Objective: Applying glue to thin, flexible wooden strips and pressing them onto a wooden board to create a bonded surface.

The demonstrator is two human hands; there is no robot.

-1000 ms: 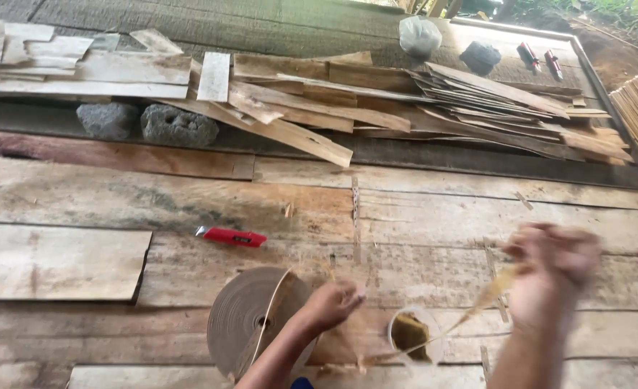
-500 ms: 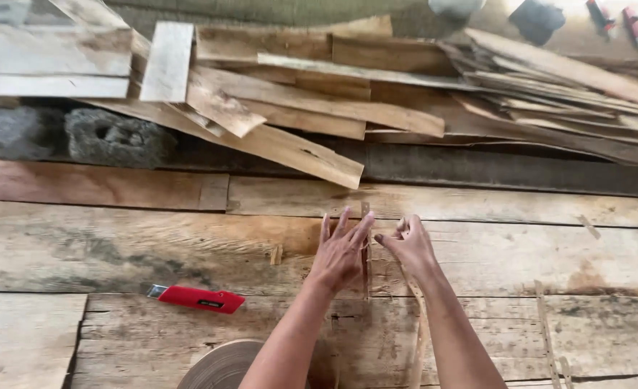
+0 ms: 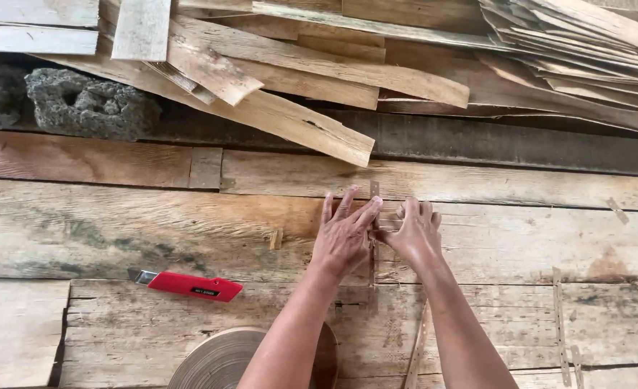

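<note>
Both hands press flat on the plank worktop (image 3: 117, 230), meeting over a thin upright tape strip (image 3: 374, 189). Left hand (image 3: 346, 234): fingers spread, palm down, fingertips on the strip, apparently to pin it to the wood. Right hand (image 3: 414, 232): fingers curled, just right of the strip, touching it; whether it pinches the strip cannot be told. Left of the strip and nearer the person lies a red utility knife (image 3: 189, 285); below that, a brown tape roll (image 3: 222, 364). Beyond the strip, loose wood slats (image 3: 297, 122) are stacked. Further strips (image 3: 558, 317) lie to the right.
</note>
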